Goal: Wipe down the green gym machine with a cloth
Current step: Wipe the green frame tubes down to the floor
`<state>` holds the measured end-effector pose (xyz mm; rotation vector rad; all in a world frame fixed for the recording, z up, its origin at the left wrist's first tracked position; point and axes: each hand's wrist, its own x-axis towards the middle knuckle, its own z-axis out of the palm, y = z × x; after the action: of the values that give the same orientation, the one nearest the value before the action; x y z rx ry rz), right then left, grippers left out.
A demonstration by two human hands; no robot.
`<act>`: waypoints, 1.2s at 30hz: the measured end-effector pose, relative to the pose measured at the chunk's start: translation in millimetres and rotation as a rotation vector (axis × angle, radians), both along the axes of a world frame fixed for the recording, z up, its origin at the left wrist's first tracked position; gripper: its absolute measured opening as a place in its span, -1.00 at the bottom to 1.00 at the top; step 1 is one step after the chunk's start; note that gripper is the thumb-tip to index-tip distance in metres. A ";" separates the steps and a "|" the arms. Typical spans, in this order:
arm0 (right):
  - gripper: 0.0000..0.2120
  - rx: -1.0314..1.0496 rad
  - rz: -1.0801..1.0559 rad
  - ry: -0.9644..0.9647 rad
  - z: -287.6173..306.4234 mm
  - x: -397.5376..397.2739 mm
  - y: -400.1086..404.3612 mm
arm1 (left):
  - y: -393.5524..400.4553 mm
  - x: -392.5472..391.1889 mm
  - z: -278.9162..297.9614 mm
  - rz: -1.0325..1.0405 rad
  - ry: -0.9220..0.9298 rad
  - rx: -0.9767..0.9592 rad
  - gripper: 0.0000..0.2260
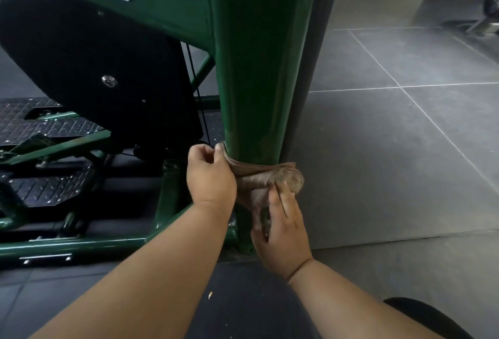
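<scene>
The green gym machine (259, 68) fills the upper left, its thick upright post running down the middle of the view. A brown cloth (259, 176) is wrapped around the lower part of that post. My left hand (209, 176) grips the cloth's left end beside the post, fingers curled. My right hand (282, 228) holds the bunched right end lower down, in front of the post's base. The far side of the cloth is hidden behind the post.
A black padded panel (89, 68) and black tread-plate footplates (48, 128) sit to the left. A green base rail (81, 247) runs along the floor. Grey tiled floor (405, 122) spreads to the right; a dark mat lies under me.
</scene>
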<state>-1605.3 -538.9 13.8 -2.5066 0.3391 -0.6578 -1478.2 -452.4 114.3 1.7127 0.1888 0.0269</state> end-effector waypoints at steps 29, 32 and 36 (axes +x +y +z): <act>-0.30 -0.060 0.260 0.196 -25.8 -0.1 0.8 | 6.9 -75.8 -64.8 -0.532 -0.198 0.371 -0.17; -0.31 0.104 0.249 0.246 -35.0 -2.4 1.0 | -1.6 -81.9 -57.7 -0.482 -0.140 0.270 -0.23; -0.43 0.405 0.174 0.165 -27.6 -5.7 -2.8 | 8.9 -86.6 -60.5 -0.364 -0.173 0.195 -0.48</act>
<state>-1611.0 -541.7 -13.8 -2.1719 0.2772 -0.2799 -1564.9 -443.5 53.8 1.9053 -0.2629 -0.0786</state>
